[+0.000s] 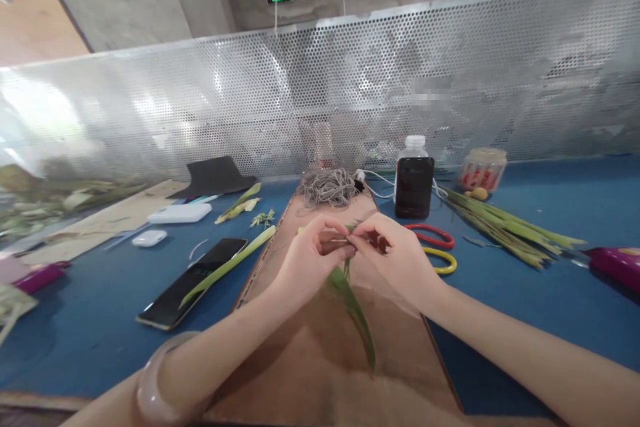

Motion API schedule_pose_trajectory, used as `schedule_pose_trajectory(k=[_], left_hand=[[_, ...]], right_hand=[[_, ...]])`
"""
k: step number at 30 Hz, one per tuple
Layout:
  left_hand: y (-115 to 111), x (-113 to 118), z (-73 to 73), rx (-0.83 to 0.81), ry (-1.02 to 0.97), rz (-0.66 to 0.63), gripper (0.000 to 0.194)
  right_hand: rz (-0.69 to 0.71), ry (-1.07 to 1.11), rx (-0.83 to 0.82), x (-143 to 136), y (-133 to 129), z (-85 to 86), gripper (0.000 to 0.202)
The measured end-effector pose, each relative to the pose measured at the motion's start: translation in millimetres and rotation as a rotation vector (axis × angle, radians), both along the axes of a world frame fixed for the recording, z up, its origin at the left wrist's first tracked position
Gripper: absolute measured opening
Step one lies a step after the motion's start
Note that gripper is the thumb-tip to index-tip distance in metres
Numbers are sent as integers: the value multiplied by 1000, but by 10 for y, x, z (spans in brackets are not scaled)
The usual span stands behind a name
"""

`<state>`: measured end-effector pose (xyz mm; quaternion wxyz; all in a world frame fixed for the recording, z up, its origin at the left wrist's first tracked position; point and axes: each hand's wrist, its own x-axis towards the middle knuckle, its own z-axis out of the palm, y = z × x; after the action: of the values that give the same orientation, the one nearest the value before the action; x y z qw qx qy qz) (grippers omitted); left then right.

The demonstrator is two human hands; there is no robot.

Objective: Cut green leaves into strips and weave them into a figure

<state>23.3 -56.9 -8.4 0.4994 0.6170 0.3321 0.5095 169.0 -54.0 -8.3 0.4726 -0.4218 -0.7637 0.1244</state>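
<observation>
My left hand point(316, 250) and my right hand point(395, 253) meet above a brown board point(320, 373), fingertips pinched together around a green leaf strip point(356, 313). One long end of the leaf hangs down below the fingers and curves to the right. The part between the fingertips is small and mostly hidden. A bundle of grey cord point(329, 188) lies on the far end of the board. To the right of my right hand are scissors point(440, 250) with one red and one yellow handle loop.
A black phone point(200, 280) with a leaf strip across it lies left. A second phone point(415, 187) leans on a bottle point(415, 143) at the back. Green stalks point(515, 227) and a jar point(483, 170) stand right. A perforated metal screen point(225, 100) closes the rear.
</observation>
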Motion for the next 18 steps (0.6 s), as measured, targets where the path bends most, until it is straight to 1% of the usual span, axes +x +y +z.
schedule_pose_trajectory(k=[6, 8, 12, 18], left_hand=[[9, 5, 5, -27, -2, 21, 20], [12, -3, 9, -35, -7, 17, 21], [14, -22, 29, -41, -32, 36, 22], [23, -55, 63, -47, -47, 52, 21]], right_hand=[[-13, 5, -7, 4, -22, 17, 5], [14, 2, -9, 21, -20, 25, 5], [80, -37, 47, 57, -20, 64, 9], [89, -16, 61, 77, 1, 67, 8]])
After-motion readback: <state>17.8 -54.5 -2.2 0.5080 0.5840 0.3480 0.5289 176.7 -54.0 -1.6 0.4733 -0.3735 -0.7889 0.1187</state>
